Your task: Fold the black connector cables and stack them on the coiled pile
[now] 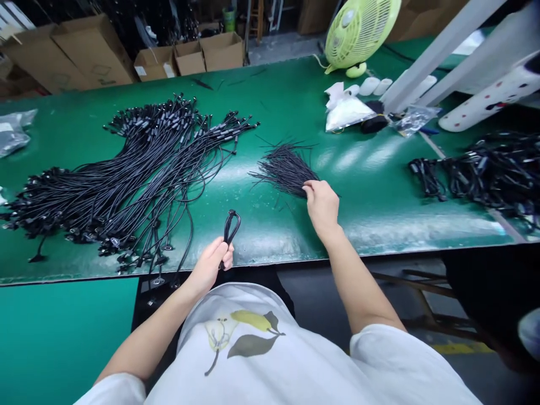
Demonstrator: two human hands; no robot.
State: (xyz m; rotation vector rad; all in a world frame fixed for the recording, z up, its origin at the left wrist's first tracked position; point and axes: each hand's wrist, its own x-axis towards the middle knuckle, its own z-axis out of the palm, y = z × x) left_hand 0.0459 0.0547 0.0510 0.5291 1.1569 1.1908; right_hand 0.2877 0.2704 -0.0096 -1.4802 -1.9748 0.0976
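Observation:
My left hand (215,259) is closed around a folded black cable (232,225), its looped end standing up above the fist near the table's front edge. My right hand (323,205) reaches over a loose pile of thin black twist ties (284,169). Its thumb and forefinger pinch at the pile's right end; how many ties lie between them is hidden. To the left spreads a large heap of long black cables (139,163) with connectors at both ends, some hanging over the front edge.
Bundled black cables (485,174) lie at the right. A green fan (358,34), white rolls (371,86) and a plastic bag (348,112) stand at the back of the green table (270,242). Cardboard boxes (221,52) are beyond it. A slanted metal post (439,56) rises at right.

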